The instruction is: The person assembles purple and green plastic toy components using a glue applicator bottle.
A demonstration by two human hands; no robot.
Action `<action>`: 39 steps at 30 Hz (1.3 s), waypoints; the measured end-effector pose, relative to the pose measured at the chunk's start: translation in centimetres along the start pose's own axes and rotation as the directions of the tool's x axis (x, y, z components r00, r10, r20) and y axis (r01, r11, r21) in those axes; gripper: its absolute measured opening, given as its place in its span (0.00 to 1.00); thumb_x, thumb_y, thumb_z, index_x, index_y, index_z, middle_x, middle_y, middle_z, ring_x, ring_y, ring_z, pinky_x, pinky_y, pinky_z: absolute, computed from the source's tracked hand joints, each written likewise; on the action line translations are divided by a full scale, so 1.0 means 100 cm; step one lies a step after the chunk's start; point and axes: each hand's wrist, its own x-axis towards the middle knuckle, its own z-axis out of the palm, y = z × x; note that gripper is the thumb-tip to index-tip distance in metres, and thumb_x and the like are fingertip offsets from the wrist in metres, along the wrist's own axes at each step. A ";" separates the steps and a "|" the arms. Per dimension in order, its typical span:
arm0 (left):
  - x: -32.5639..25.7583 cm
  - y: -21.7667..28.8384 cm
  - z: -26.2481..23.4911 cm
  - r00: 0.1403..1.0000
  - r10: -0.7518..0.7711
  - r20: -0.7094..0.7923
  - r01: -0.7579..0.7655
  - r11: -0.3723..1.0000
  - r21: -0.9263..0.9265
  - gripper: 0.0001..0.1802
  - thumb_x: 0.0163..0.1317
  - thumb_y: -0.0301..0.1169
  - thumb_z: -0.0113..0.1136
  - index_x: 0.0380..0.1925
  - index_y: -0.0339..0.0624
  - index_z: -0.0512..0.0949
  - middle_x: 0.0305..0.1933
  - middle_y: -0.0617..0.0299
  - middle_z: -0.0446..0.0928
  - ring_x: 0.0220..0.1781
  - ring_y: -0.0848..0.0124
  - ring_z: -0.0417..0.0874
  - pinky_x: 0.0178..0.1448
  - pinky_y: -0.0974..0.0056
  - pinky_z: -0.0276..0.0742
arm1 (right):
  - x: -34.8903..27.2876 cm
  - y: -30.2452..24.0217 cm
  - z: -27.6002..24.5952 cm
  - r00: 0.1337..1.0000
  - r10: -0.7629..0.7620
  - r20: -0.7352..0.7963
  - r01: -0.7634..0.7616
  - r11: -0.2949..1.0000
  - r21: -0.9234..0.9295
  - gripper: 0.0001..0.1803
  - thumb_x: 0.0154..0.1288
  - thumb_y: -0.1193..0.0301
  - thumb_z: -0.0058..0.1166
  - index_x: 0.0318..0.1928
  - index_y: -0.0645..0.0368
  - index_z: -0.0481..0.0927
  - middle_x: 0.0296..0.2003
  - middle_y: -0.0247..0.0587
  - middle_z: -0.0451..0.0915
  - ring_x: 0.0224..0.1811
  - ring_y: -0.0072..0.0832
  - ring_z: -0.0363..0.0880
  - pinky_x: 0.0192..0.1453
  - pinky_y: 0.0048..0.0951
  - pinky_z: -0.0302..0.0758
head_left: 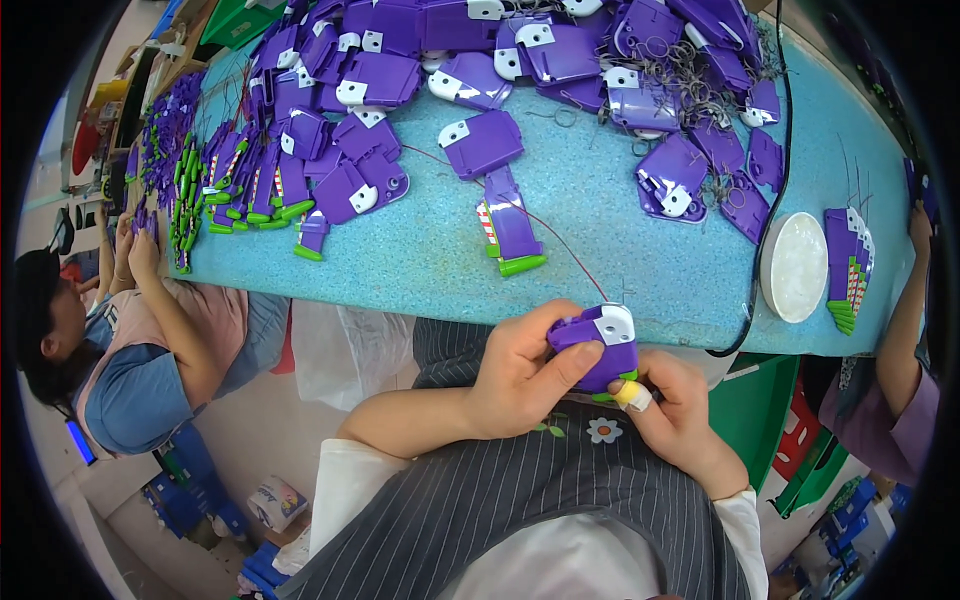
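Observation:
Close in front of my body, at the table's near edge, both hands hold a small purple plastic shell [622, 353] with a white corner and green at its lower end. My left hand [525, 370] is closed round its left side, thumb pressed on the face. My right hand [680, 408] pinches the lower right end; one digit wears a yellow and white wrap [632, 395]. A thin red wire [566, 246] runs from the shell's top back over the table. Beyond lies a purple shell [482, 145] with a white corner, touching a purple wing-shaped piece [515, 222] with a striped edge and green tip.
Purple shells [385, 78] heap across the back of the blue table [400, 260], with loose wires [690, 70] among them. Green-tipped pieces [190, 190] pile at left. A white dish [796, 268], black cable [783, 160] and stacked wing pieces [848, 262] lie right. People work on both sides.

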 end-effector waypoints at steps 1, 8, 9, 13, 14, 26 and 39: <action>0.002 0.003 0.001 1.000 0.002 0.006 -0.001 1.000 -0.001 0.09 0.65 0.28 0.54 0.40 0.33 0.70 0.34 0.64 0.74 0.34 0.83 0.71 0.35 0.76 0.67 | 0.001 0.001 0.000 1.000 0.006 -0.001 -0.006 0.999 0.044 0.04 0.56 0.77 0.57 0.32 0.65 0.76 0.25 0.41 0.74 0.23 0.29 0.73 0.27 0.27 0.68; -0.011 -0.008 0.012 0.996 0.082 -0.025 -0.079 0.993 0.085 0.10 0.64 0.27 0.52 0.42 0.31 0.69 0.37 0.60 0.75 0.38 0.78 0.73 0.42 0.72 0.70 | 0.001 0.008 -0.002 0.997 -0.066 0.044 0.063 0.995 0.078 0.06 0.57 0.76 0.55 0.33 0.66 0.74 0.27 0.43 0.73 0.31 0.34 0.72 0.34 0.31 0.68; -0.012 -0.010 0.016 0.994 0.101 -0.036 -0.100 0.994 0.035 0.10 0.64 0.26 0.52 0.42 0.31 0.68 0.39 0.58 0.74 0.40 0.77 0.74 0.44 0.71 0.70 | 0.000 0.009 -0.004 0.991 -0.112 0.071 0.111 0.994 0.015 0.07 0.56 0.77 0.55 0.35 0.66 0.73 0.30 0.45 0.73 0.33 0.38 0.73 0.36 0.31 0.69; 0.014 -0.001 0.008 0.886 0.376 0.270 -0.461 0.771 0.439 0.17 0.58 0.29 0.59 0.44 0.33 0.67 0.46 0.47 0.70 0.49 0.52 0.72 0.58 0.54 0.65 | -0.005 0.007 -0.017 0.979 -0.205 0.012 0.205 0.967 -0.150 0.14 0.54 0.79 0.54 0.43 0.67 0.71 0.37 0.51 0.71 0.37 0.43 0.73 0.41 0.32 0.70; 0.021 0.013 0.005 0.867 0.358 0.347 -0.496 0.682 0.538 0.20 0.56 0.32 0.61 0.45 0.33 0.67 0.47 0.46 0.69 0.51 0.48 0.70 0.59 0.51 0.64 | -0.010 0.003 -0.026 0.965 -0.261 -0.028 0.249 0.946 -0.209 0.15 0.54 0.77 0.54 0.43 0.67 0.71 0.37 0.50 0.71 0.37 0.43 0.72 0.42 0.33 0.70; 0.090 0.066 -0.096 0.910 0.323 0.261 -0.229 -0.136 0.964 0.15 0.54 0.23 0.57 0.42 0.31 0.73 0.48 0.45 0.73 0.48 0.50 0.74 0.53 0.55 0.70 | -0.005 0.084 -0.224 0.607 -0.276 -0.745 -0.026 0.930 -0.366 0.16 0.61 0.76 0.55 0.50 0.66 0.74 0.41 0.39 0.77 0.44 0.24 0.75 0.50 0.23 0.70; 0.028 0.028 0.004 0.533 0.423 0.733 -0.832 0.420 0.363 0.22 0.47 0.30 0.65 0.44 0.38 0.73 0.64 0.44 0.62 0.67 0.36 0.56 0.64 0.42 0.59 | 0.024 -0.003 -0.056 0.776 -0.401 0.487 0.231 0.899 0.372 0.41 0.41 0.61 0.71 0.56 0.64 0.69 0.50 0.46 0.70 0.44 0.37 0.71 0.48 0.34 0.70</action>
